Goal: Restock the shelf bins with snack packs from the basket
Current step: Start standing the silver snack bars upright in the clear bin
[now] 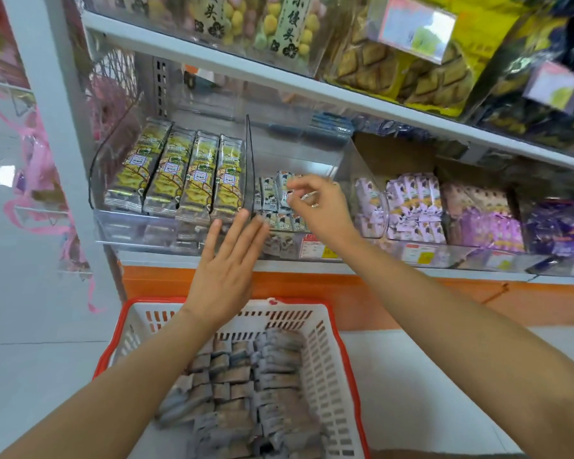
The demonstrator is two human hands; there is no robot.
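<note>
A white basket [328, 376] with a red rim stands on the floor below the shelf, holding several small grey snack packs [242, 385]. Above it, a clear shelf bin [295, 154] holds a low layer of similar small packs [272, 193]. My left hand [226, 270] is flat with straight fingers, its fingertips at the bin's front edge near the divider. My right hand [318, 210] hovers over the packs in that bin with fingers loosely curled; I see no pack in it.
A clear bin [113, 180] to the left holds long yellow snack packs [176, 173]. Purple packs [415, 207] fill bins on the right. The upper shelf [279, 77] overhangs the bins. Pink ribbons [37, 167] hang at the left of the shelf post.
</note>
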